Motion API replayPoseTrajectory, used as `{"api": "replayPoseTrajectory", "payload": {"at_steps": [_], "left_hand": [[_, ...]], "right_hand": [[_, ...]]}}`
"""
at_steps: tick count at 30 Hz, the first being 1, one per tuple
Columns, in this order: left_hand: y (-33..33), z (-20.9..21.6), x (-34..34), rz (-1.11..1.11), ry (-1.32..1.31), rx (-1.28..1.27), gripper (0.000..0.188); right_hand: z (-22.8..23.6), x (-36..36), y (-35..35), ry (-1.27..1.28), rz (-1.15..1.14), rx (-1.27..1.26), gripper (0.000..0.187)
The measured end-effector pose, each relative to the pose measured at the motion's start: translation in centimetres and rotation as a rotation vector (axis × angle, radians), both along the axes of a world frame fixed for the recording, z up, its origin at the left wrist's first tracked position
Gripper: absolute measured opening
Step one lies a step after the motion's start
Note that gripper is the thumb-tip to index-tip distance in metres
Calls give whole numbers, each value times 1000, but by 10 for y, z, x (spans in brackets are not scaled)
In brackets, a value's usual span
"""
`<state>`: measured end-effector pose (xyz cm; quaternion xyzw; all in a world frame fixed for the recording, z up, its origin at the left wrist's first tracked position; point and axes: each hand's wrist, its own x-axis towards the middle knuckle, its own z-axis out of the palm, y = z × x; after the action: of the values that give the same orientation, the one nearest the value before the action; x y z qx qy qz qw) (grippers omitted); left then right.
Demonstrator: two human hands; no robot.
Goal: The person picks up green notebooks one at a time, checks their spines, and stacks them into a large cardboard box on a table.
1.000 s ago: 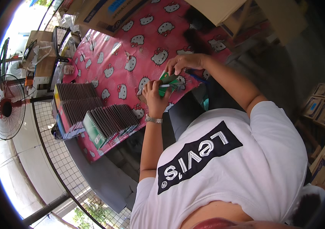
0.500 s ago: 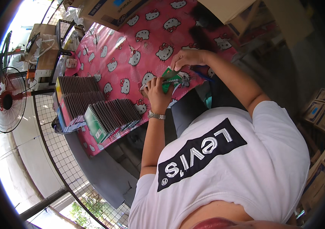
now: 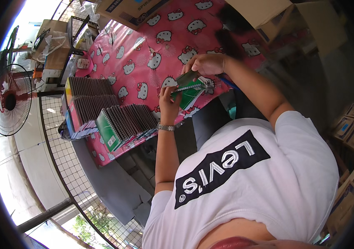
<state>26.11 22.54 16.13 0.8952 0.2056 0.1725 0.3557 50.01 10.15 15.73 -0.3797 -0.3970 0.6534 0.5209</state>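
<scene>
A green spiral notebook (image 3: 191, 99) lies opened out at the near edge of the table, its wire binding running across the middle. My left hand (image 3: 170, 108) grips its left end, fingers bent over the binding and thumb by the green cover. On the far side of the binding, my right hand (image 3: 209, 64) pinches the edge of a dark, greyish-brown sheet or cover (image 3: 188, 78). A small grey metal object (image 3: 207, 86) sits by the binding's right end; its kind is unclear. Something blue (image 3: 229, 83) shows below my right wrist.
Spiral notebooks stand in stacked rows, one green-covered (image 3: 123, 124) and one taller (image 3: 92, 103), on the left of the pink patterned tablecloth (image 3: 139, 66). Cardboard boxes (image 3: 131, 12) are at the back, with an open one (image 3: 264, 16) at right. A fan (image 3: 11, 99) stands far left.
More of the green cover now shows below the binding, and the dark sheet has come into view above it. My right hand has shifted slightly along the far edge; my left still grips the notebook.
</scene>
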Motion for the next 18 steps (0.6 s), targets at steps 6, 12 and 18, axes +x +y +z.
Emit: {"api": "replayPoseTrajectory", "payload": {"at_steps": [6, 12, 18], "left_hand": [[3, -1, -4, -23, -64, -82, 26], [11, -15, -7, -6, -91, -250, 19], [6, -29, -20, 136, -311, -527, 21]], "right_hand": [[6, -10, 5, 66, 6, -5, 33], [0, -2, 19, -1257, -374, -109, 40], [-45, 0, -41, -1276, -884, 71, 56]]}}
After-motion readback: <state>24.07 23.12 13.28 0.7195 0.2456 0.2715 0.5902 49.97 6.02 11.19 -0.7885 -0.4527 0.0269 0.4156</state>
